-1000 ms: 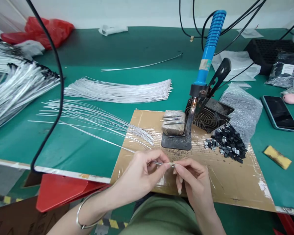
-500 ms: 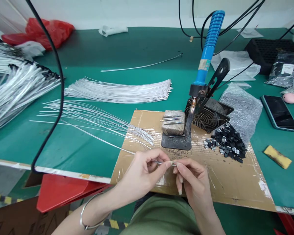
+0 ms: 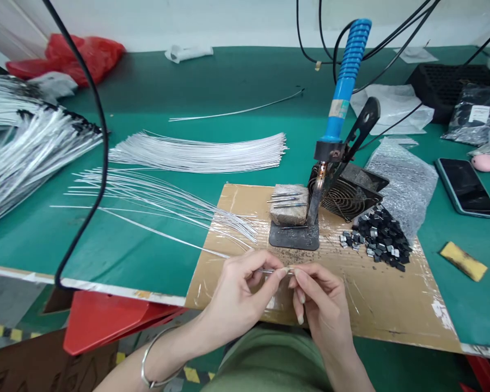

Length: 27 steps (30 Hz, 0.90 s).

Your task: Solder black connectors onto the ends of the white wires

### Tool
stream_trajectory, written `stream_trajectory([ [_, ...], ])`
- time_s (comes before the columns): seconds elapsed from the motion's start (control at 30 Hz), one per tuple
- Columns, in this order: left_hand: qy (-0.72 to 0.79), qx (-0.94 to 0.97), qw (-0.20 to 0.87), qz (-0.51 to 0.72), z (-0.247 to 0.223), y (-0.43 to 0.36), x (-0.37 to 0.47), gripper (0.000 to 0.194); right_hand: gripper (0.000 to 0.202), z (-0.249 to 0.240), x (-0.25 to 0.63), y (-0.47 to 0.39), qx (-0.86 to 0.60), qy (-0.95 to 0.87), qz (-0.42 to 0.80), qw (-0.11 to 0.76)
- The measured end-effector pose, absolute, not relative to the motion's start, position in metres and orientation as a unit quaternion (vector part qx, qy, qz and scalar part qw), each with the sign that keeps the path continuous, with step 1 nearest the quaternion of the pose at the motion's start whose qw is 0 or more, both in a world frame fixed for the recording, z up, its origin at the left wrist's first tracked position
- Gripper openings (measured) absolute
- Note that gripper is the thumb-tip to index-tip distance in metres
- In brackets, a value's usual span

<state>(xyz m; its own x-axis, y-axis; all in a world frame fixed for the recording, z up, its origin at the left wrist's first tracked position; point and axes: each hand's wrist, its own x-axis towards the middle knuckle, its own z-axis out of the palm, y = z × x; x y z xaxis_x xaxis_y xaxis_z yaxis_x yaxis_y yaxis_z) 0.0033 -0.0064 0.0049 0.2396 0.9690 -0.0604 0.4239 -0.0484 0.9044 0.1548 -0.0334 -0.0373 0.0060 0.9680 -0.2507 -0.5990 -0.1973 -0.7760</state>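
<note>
My left hand is closed, thumb and finger pinching a thin white wire that trails away to the left. My right hand is closed in a pinch at the wire's tip, right beside the left fingertips; they hide most of that end. Both hands are over a brown cardboard sheet. Just beyond them, a blue-handled soldering iron stands upright in a holder, beside a grey block with several thin metal pieces on top. Left of the block lie loose white wires.
A pile of small black connectors lies to the right, near a fan and a bubble-wrap bag. A phone and yellow sponge are farther right. Behind sits a wire bundle. A black cable hangs at left.
Both hands keep the same pinch in nearly the same place. The view has shifted very slightly; otherwise the things on the table lie as before.
</note>
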Motion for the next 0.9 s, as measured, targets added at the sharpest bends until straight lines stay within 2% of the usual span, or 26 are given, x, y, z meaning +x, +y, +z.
stream_trajectory([
  [0.9,0.547,0.604,0.459,0.354,-0.0043,-0.0121,0.0100,0.025,0.018,-0.0352,0.1451,-0.0358,-0.387,-0.192,0.658,0.617],
])
